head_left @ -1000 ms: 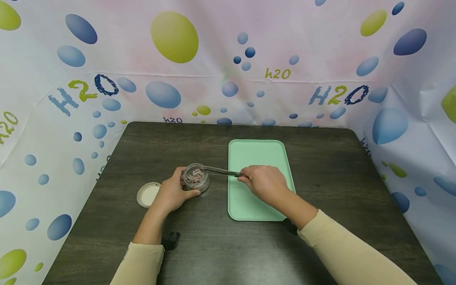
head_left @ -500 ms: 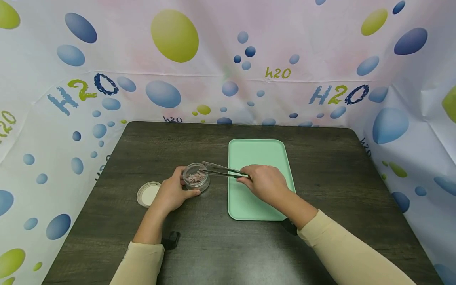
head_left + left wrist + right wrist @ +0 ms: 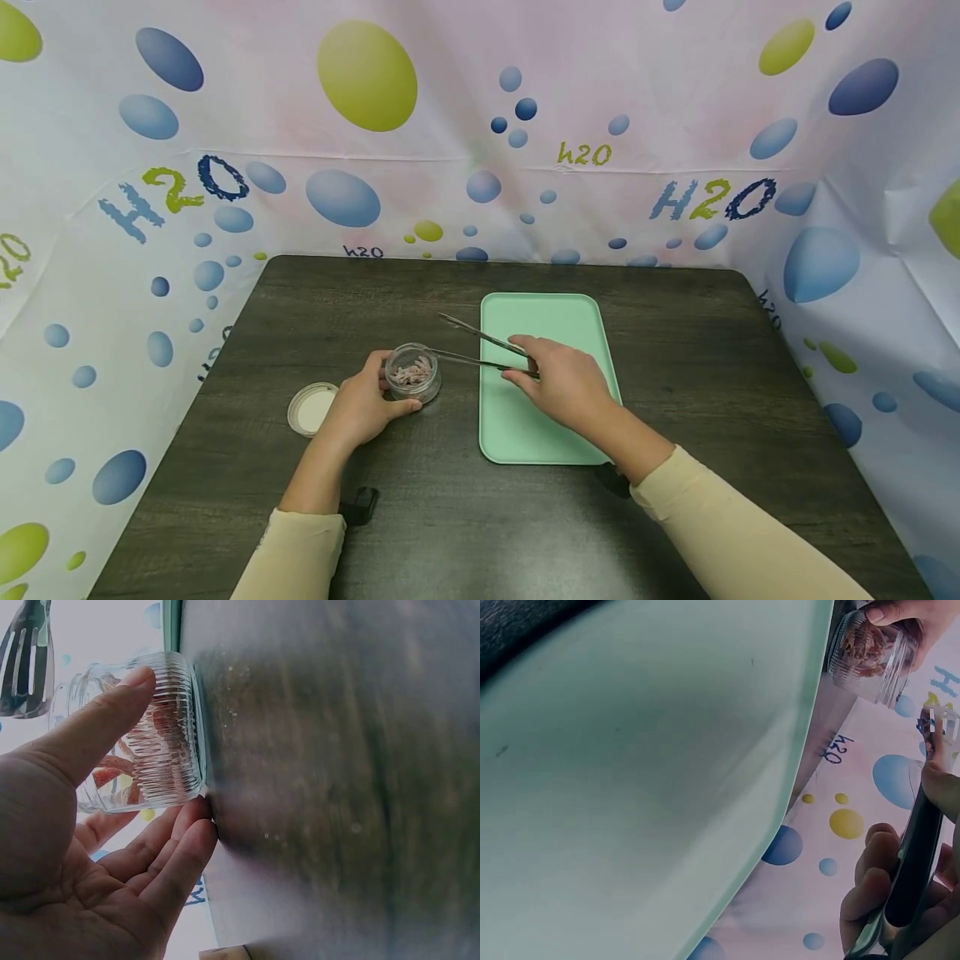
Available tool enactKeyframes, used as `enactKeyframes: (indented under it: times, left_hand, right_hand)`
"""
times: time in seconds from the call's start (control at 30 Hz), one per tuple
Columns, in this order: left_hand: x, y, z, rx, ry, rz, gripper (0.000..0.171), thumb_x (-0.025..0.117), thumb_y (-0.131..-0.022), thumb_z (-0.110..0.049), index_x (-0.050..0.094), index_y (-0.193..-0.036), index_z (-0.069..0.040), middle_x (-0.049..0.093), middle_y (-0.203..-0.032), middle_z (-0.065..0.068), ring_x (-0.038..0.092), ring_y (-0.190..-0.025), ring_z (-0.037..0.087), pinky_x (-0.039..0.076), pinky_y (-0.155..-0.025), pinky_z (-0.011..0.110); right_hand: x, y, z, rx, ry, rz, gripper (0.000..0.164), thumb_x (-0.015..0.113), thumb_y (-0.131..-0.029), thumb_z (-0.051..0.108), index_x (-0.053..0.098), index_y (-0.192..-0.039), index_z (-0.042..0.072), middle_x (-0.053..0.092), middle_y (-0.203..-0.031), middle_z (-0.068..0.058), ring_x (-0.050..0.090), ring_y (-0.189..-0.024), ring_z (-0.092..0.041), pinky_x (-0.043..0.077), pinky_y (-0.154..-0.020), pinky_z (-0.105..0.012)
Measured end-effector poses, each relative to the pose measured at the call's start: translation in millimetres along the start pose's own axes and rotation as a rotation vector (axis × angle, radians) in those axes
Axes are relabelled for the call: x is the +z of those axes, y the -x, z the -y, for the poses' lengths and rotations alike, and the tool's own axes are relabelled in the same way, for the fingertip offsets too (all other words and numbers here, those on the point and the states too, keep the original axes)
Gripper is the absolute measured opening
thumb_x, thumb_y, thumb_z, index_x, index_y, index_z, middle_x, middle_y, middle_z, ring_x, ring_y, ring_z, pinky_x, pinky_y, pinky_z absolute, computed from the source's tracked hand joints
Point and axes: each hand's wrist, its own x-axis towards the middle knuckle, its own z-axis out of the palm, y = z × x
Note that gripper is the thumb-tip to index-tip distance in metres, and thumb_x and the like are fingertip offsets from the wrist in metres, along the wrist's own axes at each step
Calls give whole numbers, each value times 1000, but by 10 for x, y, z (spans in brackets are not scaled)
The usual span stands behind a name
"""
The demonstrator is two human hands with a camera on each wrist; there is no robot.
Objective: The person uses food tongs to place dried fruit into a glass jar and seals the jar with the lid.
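A small clear glass jar [image 3: 424, 394] with several pinkish-brown strips [image 3: 412, 372] in it stands on the dark table. My left hand [image 3: 366, 407] holds it, thumb on the near side and fingers around the far side. In the left wrist view the thumb lies across the jar's ribbed wall [image 3: 176, 712]. My right hand [image 3: 568, 383], above the green tray, grips metal tongs [image 3: 483, 335]. Their two arms stand spread apart. One tip reaches the jar's rim; the other points past it, behind the jar. I see nothing between the tips.
The light green tray [image 3: 551, 321] lies to the right of the jar. A round, cream-coloured lid [image 3: 310, 410] rests on the table [image 3: 450, 517], left of the jar beside my left hand. A patterned sheet [image 3: 480, 92] hangs behind the table.
The tongs have gone from nearly closed inside the jar's mouth to widely spread, one arm swinging up and away. My right hand has risen slightly. The left hand and jar stay put.
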Motion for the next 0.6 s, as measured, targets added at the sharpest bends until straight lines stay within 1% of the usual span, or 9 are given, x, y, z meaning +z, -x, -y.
enactKeyframes:
  times: [0.1, 0.23, 0.33, 0.4, 0.5, 0.6]
  left_hand:
    - [-4, 1, -2, 0, -1, 1, 93, 89, -92, -39, 35, -165, -13, 66, -148, 25, 67, -134, 44, 54, -104, 64]
    - [3, -1, 6, 1, -1, 2, 94, 89, -93, -40, 35, -165, -13, 66, -148, 25, 67, -134, 44, 54, -104, 63]
    - [6, -9, 12, 0, -3, 1, 94, 88, -93, -40, 35, -165, -13, 65, -149, 24, 67, -134, 44, 54, -104, 63]
    - [8, -12, 10, -1, -3, 2, 94, 88, -93, -40, 35, -165, -13, 65, -149, 24, 66, -134, 44, 54, -104, 63]
    - [2, -12, 3, -4, -3, 2, 94, 88, -93, -40, 35, -165, -12, 65, -149, 24, 66, -135, 44, 54, -105, 63]
    - [-2, -11, 0, -6, -3, 5, 94, 88, -93, -40, 34, -165, -13, 65, -149, 24, 66, -135, 44, 54, -105, 63]
  right_hand:
    - [-1, 11, -54, 26, -33, -5, 47, 81, -98, 43, 71, -139, 21, 73, -91, 5, 56, -63, -7, 43, -53, -28]
    - [-1, 54, -153, 69, -58, -6, 45, 79, -100, 44, 71, -138, 21, 75, -94, 5, 60, -67, -9, 44, -55, -28]
    - [-3, 89, -233, 95, -58, -14, 46, 78, -100, 45, 71, -139, 21, 78, -107, 3, 67, -76, -13, 47, -57, -30]
    - [-6, 109, -278, 104, -61, -23, 47, 78, -100, 45, 71, -140, 19, 77, -114, 1, 68, -81, -15, 48, -59, -31]
    - [-19, 144, -335, 100, -75, -46, 47, 78, -101, 41, 72, -138, 15, 73, -120, -5, 63, -79, -16, 48, -61, -33]
    - [-37, 186, -398, 95, -102, -76, 45, 80, -101, 35, 72, -136, 9, 68, -115, -9, 56, -76, -16, 47, -63, -32]
